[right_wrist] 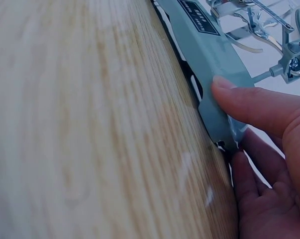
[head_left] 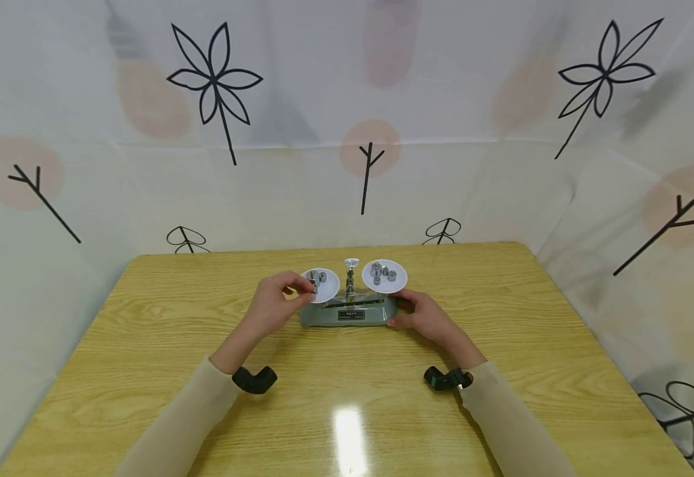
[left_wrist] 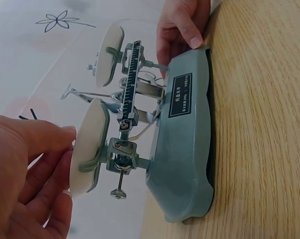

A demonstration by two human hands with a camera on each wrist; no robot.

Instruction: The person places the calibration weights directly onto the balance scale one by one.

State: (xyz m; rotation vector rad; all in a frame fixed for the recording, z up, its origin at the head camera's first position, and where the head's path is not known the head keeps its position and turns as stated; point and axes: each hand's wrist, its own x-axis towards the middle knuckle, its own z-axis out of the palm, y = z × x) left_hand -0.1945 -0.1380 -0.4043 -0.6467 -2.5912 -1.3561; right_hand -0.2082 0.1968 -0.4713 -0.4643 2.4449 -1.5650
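A grey-green balance scale (head_left: 351, 315) stands on the table, with a white pan at each end of its beam. At the left pan (head_left: 328, 291), the fingertips of my left hand (head_left: 275, 301) pinch a small metal weight (head_left: 314, 289); other weights (head_left: 322, 276) sit on the pan close by. The left wrist view shows that hand (left_wrist: 35, 169) at the pan's far side, its fingertips hidden behind the rim. My right hand (head_left: 421, 315) grips the right end of the base, thumb in front. Several metal weights (head_left: 377, 270) rest on the right pan (head_left: 396, 283).
The wooden table (head_left: 347, 371) reaches to a patterned cloth backdrop (head_left: 299, 192) behind the scale. A dark wrist-worn camera (head_left: 254, 380) is on the left wrist, another camera (head_left: 447, 379) on the right. An adjusting knob (left_wrist: 118, 193) sticks out from the beam's left end.
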